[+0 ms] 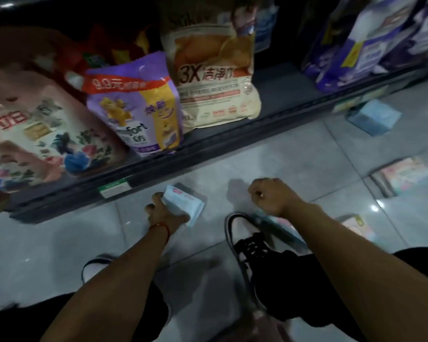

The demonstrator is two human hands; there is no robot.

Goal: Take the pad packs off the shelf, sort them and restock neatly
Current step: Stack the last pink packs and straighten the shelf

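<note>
A white pad pack [184, 204] is gripped by the left hand [161, 213] just above the floor [59, 243] below the shelf [208, 141], the right hand [269, 196] is curled emptily, and the pack is best grouped with matching packs before restocking.

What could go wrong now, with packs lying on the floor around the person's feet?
1. The pastel pack lies right beside the shoe, partly under the right hand; a step may crush it.
2. The left hand grips the white pack only at one end, so it might slip.
3. The blue pack and the pink pack lie apart on the glossy floor; they could be overlooked or kicked.
</note>
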